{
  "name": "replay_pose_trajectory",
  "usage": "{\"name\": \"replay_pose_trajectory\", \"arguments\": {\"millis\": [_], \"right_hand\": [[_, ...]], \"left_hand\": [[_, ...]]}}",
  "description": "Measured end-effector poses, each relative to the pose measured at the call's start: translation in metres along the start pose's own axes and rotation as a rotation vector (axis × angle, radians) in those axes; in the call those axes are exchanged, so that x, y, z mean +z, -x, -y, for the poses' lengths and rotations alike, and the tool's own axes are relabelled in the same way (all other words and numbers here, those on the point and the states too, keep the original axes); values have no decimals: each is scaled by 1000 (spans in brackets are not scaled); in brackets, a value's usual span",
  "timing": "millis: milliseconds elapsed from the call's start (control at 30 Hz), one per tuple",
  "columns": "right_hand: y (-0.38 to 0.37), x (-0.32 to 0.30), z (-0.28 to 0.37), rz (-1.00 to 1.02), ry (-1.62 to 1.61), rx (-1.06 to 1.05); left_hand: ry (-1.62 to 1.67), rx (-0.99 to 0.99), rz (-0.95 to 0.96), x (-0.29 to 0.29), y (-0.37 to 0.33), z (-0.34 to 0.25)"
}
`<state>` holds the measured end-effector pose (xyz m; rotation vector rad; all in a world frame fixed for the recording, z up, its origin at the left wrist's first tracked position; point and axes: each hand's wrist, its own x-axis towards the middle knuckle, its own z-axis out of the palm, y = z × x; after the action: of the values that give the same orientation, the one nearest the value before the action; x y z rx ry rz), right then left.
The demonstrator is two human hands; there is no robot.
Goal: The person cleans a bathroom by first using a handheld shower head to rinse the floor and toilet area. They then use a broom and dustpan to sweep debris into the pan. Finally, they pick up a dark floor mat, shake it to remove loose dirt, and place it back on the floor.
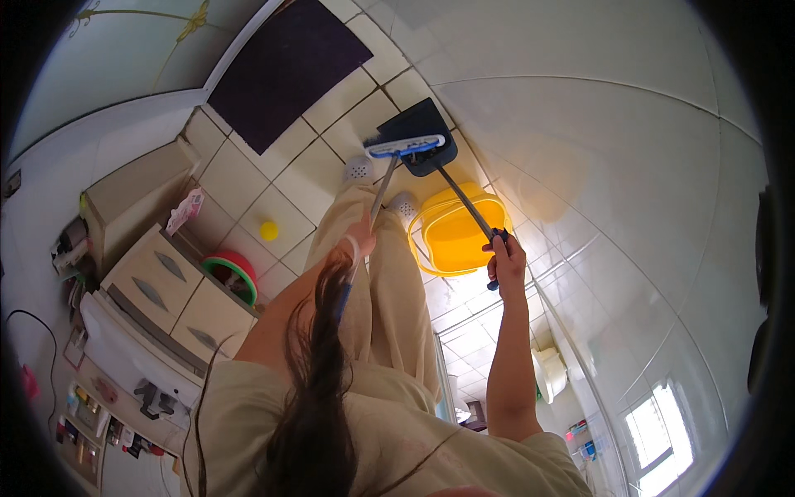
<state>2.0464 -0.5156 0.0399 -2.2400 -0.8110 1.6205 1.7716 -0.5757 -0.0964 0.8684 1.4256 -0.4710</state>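
My left hand (362,235) is wrapped round the grey pole of a broom (379,195). The broom's blue and white head (406,147) lies across the mouth of a dark dustpan (420,124), over the tiles in front of my feet. My right hand (507,262), out to the right, grips the dustpan's long handle (464,199) near its blue-tipped end. Some dark bits show by the broom head in the pan. Beneath the handle stands a yellow bucket (457,236). Hair hangs over part of the left forearm and the broom's lower pole.
A dark mat (290,70) lies on the tiled floor by the door at the far left. To the left are a yellow ball (269,230), a red and green basin (232,277) and a cabinet (170,286). A white tiled wall (580,166) rises close on the right.
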Motion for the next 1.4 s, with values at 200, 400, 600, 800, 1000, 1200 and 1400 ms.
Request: {"name": "replay_pose_trajectory", "arguments": {"millis": [200,400,600,800,1000,1200,1400], "right_hand": [[4,-8,10,103,81,73],[7,-22,21,-108,751,-312],[-12,64,124,99,537,-499],[-150,203,151,215,874,-1080],[-344,351,67,220,1326,-908],[-493,474,-6,93,1204,-737],[-524,516,-59,-2,1311,-819]], "left_hand": [[396,198,-202,52,41,85],[234,169,-450,28,127,127],[467,-97,-352,-21,157,137],[601,91,-472,4,119,216],[619,-139,-355,-14,122,214],[667,-229,-300,0,93,215],[761,-271,-308,-39,6,201]]}}
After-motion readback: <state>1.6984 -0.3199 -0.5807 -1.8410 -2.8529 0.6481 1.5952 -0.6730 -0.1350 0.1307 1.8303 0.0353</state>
